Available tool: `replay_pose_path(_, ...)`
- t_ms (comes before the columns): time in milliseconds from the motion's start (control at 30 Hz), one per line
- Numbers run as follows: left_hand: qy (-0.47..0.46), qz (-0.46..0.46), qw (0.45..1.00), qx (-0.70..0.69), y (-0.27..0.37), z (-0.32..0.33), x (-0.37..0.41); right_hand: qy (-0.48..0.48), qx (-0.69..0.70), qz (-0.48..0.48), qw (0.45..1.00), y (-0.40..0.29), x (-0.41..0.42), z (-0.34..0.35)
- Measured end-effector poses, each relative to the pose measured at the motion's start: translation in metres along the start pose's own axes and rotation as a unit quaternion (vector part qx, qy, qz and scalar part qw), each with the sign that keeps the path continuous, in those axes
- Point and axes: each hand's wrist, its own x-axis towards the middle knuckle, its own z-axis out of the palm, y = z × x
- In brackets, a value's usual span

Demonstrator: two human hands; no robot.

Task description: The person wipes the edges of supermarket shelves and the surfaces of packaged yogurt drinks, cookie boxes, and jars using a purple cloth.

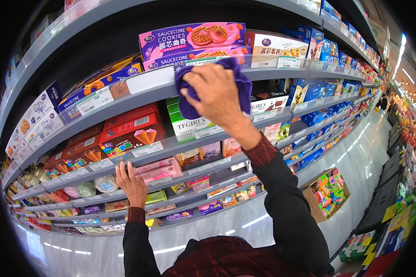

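Observation:
A purple cloth (241, 81) is bunched under my right hand (215, 95), which presses it against the front edge of a grey shelf (274, 73). The cloth covers part of the price strip there. Just above it are purple and pink cookie boxes (194, 38); below it stands a green and white sandwich cookie box (180, 121), partly hidden by the cloth. My left hand (132, 185) rests with its fingertips on the edge of a lower shelf (124, 158) and holds nothing. Pink slim boxes (163, 170) lie right beside it, and red cone boxes (131, 133) sit above it.
Packed shelves curve away on both sides, with price tags (95, 100) along their edges. On the floor (242, 214) to my right stands a cardboard box (313, 206) full of bright plastic items (331, 188). Black crates (378, 194) and more goods line the aisle's other side.

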Motion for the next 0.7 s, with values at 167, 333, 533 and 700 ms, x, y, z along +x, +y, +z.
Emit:
replay_pose_path(167, 0.012, -0.002, 1.0, 0.0, -0.003, -0.008, -0.004, 0.04, -0.106, 0.046, 0.993, 0.089, -0.038, -0.044)
replay_pose_path(333, 0.007, -0.028, 0.997, -0.072, 0.016, 0.006, 0.0, 0.053, -0.224, 0.218, 0.948, 0.233, -0.097, -0.12)
replay_pose_path(533, 0.03, -0.052, 0.994, -0.097, 0.021, 0.008, 0.002, 0.108, -0.245, 0.208, 0.941, 0.187, -0.083, -0.072)
replay_pose_path(700, 0.053, -0.044, 0.992, -0.109, 0.021, 0.007, 0.0, 0.104, -0.15, 0.14, 0.973, 0.051, -0.032, -0.014)
